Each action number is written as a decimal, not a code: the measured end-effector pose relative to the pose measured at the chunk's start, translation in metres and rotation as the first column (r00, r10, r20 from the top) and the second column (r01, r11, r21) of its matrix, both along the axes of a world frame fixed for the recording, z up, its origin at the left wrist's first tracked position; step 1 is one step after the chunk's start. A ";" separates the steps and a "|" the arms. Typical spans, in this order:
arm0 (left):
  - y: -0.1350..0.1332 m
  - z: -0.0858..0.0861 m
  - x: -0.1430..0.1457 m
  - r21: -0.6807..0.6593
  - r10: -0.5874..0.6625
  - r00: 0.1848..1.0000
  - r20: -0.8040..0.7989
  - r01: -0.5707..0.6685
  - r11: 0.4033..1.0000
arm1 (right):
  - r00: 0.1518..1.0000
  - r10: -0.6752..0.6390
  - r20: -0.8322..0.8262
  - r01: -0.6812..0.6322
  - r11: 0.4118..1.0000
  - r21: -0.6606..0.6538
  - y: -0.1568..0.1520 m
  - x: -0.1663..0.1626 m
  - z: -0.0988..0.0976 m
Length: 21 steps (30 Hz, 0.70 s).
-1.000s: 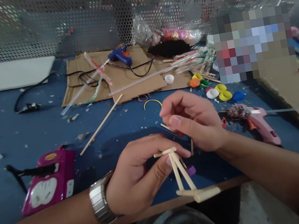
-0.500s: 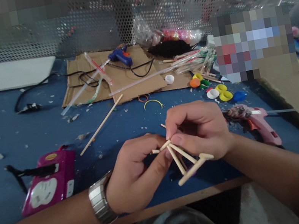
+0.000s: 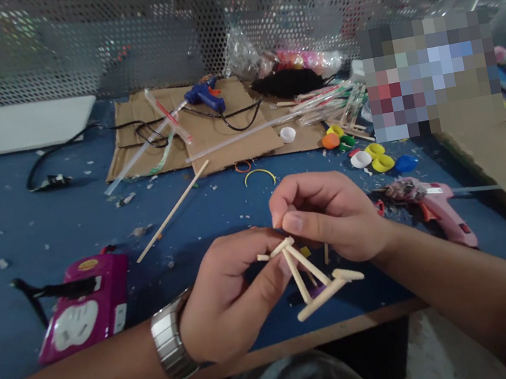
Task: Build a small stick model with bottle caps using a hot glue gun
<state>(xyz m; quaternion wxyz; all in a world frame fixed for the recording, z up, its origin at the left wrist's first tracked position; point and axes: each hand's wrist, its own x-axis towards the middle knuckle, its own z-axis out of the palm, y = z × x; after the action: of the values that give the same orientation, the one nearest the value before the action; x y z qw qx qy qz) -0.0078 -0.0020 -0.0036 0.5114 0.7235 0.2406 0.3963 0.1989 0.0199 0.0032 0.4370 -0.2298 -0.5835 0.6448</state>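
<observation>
While left hand [image 3: 235, 297] pinches stick frame [image 3: 324, 298], right hand [image 3: 337, 220] curled just beside, can't tell if holding anything; pink glue gun [image 3: 446, 207] at their 3 o'clock.

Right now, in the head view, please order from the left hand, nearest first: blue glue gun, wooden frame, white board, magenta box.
From the left hand:
1. Wooden frame, in its grip
2. Magenta box, to its left
3. Blue glue gun, straight beyond it
4. White board, back left
</observation>
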 end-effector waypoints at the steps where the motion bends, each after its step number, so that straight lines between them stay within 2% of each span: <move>1: 0.000 0.001 0.000 -0.003 0.007 1.000 -0.010 -0.007 1.000 | 1.000 -0.019 -0.003 0.019 0.999 0.026 0.000 0.000 -0.001; 6: 0.000 0.001 0.003 -0.043 0.047 0.999 -0.014 -0.047 0.998 | 0.997 -0.067 0.038 0.058 0.980 0.189 0.000 0.003 -0.007; 12: 0.000 -0.001 0.003 -0.026 0.030 0.999 -0.018 -0.030 0.999 | 0.980 -0.182 0.085 0.139 0.921 0.365 0.004 0.006 -0.008; 17: 0.001 -0.002 0.001 -0.003 -0.014 1.000 0.001 0.014 1.000 | 0.981 -0.163 0.106 0.115 0.925 0.362 0.006 0.008 -0.007; 21: 0.001 -0.002 0.001 -0.056 -0.002 1.000 0.002 0.002 0.998 | 0.983 -0.136 0.122 0.099 0.958 0.268 0.004 0.006 -0.005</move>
<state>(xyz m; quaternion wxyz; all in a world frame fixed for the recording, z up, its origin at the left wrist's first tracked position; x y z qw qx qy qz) -0.0064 -0.0010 -0.0056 0.5323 0.7087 0.2502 0.3896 0.2047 0.0236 -0.0013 0.4593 -0.2491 -0.6776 0.5175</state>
